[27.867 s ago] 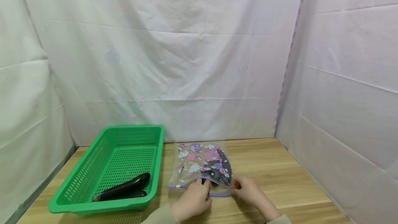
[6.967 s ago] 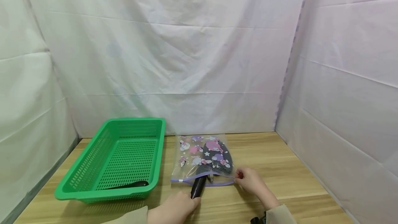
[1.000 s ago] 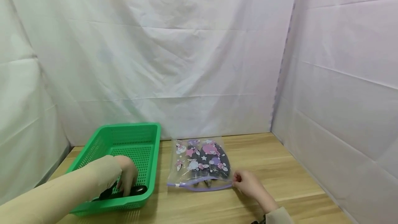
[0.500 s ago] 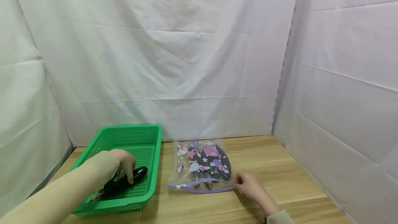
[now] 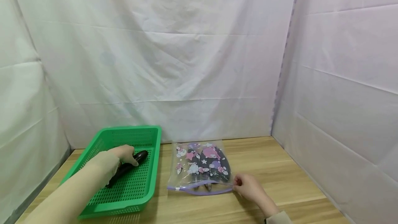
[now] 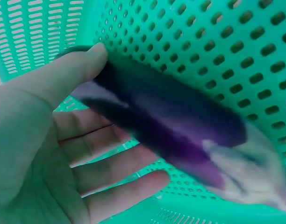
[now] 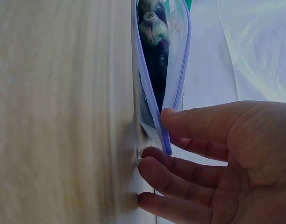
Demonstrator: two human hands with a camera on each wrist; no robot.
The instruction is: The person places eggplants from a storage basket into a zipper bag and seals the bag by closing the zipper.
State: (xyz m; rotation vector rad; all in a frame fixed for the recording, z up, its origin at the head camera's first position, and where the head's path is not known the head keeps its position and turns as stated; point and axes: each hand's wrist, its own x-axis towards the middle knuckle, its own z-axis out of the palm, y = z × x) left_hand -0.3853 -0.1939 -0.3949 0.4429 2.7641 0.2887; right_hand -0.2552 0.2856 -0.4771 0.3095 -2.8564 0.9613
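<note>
In the head view my left hand [image 5: 124,154] reaches into the green basket [image 5: 158,163] and holds a dark purple eggplant [image 5: 141,156]. The left wrist view shows the thumb across the eggplant [image 6: 171,116], the fingers beneath, and its pale cap pointing lower right. On the table, my right hand [image 5: 249,186] pinches the right corner of a clear printed zip bag [image 5: 184,163]. Its purple-edged mouth gapes, with a white slider at the left end. Inside lie dark eggplants [image 7: 158,70], their stem ends toward the opening; the print partly hides them.
The wooden table [image 5: 261,160] carries the basket at left and the bag at centre. White cloth [image 5: 186,61] hangs behind and along both sides. The basket's perforated walls [image 6: 246,42] rise around the left hand.
Two eggplants lay in the basket at first; later one was at the bag's mouth, and the bag now looks fuller. In the last second my left hand raised the last eggplant off the basket's near side.
</note>
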